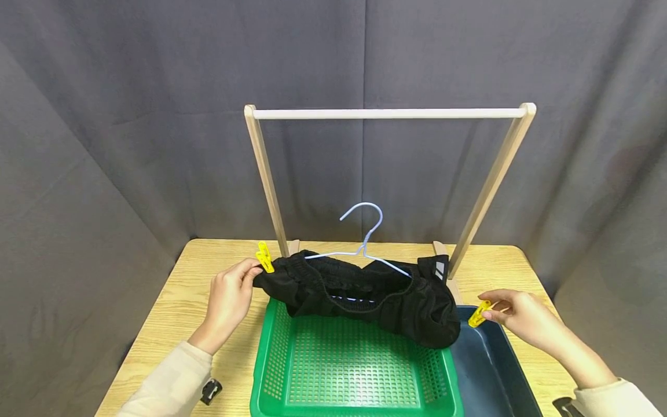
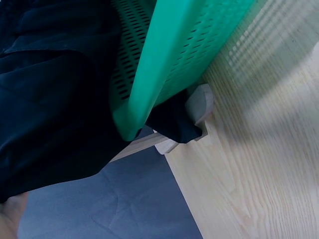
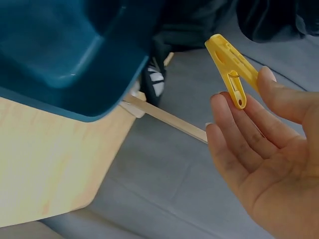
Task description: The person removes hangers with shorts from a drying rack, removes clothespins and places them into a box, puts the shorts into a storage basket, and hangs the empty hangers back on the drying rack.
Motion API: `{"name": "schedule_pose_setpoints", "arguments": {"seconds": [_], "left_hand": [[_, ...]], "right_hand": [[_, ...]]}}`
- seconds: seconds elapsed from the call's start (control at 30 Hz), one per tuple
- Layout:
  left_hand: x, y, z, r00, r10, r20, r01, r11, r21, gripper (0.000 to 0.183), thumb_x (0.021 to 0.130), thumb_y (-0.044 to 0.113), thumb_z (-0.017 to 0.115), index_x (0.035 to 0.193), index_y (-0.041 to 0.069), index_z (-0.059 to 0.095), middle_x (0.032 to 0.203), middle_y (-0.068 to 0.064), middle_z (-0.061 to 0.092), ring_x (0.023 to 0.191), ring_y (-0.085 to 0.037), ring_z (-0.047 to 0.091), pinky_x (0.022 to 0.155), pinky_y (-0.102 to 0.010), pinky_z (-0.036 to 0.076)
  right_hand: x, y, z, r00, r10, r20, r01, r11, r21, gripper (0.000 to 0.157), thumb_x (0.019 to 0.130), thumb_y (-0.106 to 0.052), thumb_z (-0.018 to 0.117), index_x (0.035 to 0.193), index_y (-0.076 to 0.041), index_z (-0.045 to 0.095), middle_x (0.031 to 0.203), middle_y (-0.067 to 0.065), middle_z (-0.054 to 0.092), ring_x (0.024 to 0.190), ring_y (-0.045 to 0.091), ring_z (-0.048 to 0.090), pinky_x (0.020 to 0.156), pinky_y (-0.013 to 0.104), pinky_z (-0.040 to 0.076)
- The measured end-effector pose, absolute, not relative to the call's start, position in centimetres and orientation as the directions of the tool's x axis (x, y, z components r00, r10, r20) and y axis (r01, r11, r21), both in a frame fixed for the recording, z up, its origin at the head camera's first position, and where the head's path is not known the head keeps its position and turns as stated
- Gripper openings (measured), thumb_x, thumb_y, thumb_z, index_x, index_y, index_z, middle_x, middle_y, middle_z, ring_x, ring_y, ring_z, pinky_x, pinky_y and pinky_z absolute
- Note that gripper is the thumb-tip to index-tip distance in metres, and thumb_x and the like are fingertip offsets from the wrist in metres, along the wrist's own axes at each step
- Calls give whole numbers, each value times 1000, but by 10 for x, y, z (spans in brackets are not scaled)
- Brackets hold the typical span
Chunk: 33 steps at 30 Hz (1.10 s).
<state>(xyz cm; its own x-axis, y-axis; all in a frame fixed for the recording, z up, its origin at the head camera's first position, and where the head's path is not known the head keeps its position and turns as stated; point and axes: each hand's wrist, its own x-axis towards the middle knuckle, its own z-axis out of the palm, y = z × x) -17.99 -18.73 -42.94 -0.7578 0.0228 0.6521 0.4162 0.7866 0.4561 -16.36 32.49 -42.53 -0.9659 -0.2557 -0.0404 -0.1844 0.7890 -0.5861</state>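
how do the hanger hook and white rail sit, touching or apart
Apart: the head view shows the hanger hook below the white rail, with grey curtain between.

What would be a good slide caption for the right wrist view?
The right hand pinches a yellow clothespin near a blue bin, with a black garment at the top edge.

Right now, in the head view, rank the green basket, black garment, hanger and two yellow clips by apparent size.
1. Green basket
2. Black garment
3. Hanger, partly hidden
4. Yellow clip at the garment's edge and yellow clip in the right hand: too alike to rank
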Motion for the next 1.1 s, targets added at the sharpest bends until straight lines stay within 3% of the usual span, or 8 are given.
{"name": "schedule_pose_setpoints", "arguments": {"seconds": [0.53, 0.9, 1.1], "left_hand": [[-178, -189, -428, -751, 44, 659, 436, 783, 444, 5, 86, 5, 73, 90, 7, 73, 86, -10, 74, 71, -25, 69, 61, -44, 52], [-178, -188, -427, -773, 36, 633, 422, 775, 471, 6, 87, 6, 73, 93, 6, 73, 91, -11, 74, 80, -28, 71, 68, -45, 55], [-179, -187, -426, -770, 38, 637, 425, 775, 468, 4, 86, 6, 73, 90, 8, 72, 86, -8, 73, 72, -24, 68, 63, -43, 52]], "right_hand": [[-161, 321, -465, -909, -381, -168, -209, 766, -608, 27, 86, -1, 72, 108, 15, 66, 87, 6, 69, 73, 17, 65, 62, 27, 53], [-162, 316, -485, -885, -383, -263, -179, 804, -566, 26, 85, -1, 74, 105, 14, 68, 93, 12, 71, 75, 18, 64, 66, 34, 54], [-164, 319, -498, -858, -408, -312, -182, 810, -557, 26, 84, -1, 74, 105, 14, 69, 99, 19, 71, 81, 25, 67, 70, 40, 56]]}}
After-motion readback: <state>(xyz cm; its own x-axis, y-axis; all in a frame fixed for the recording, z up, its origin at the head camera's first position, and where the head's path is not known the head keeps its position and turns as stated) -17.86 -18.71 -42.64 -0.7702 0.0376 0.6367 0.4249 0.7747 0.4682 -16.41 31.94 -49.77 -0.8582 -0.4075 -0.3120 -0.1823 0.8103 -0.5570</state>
